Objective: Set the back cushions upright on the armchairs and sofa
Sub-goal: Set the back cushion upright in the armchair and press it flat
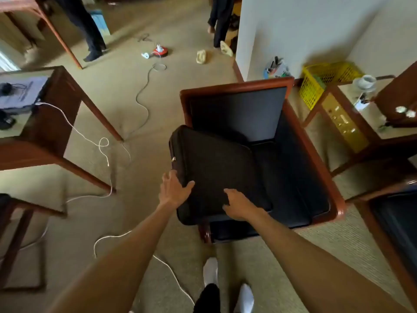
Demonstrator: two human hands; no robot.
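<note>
You've got your left hand (174, 190) curled over the corner and your right hand (237, 205) gripping the near edge of the back cushion (214, 170), lying tilted across the armchair (316, 136) seat, not upright yet.

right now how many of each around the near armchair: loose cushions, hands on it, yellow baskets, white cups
loose cushions: 1
hands on it: 2, left, right
yellow baskets: 1
white cups: 1
total: 5

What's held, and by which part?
The cushion: left hand grips its near-left corner, right hand its near edge.
</note>
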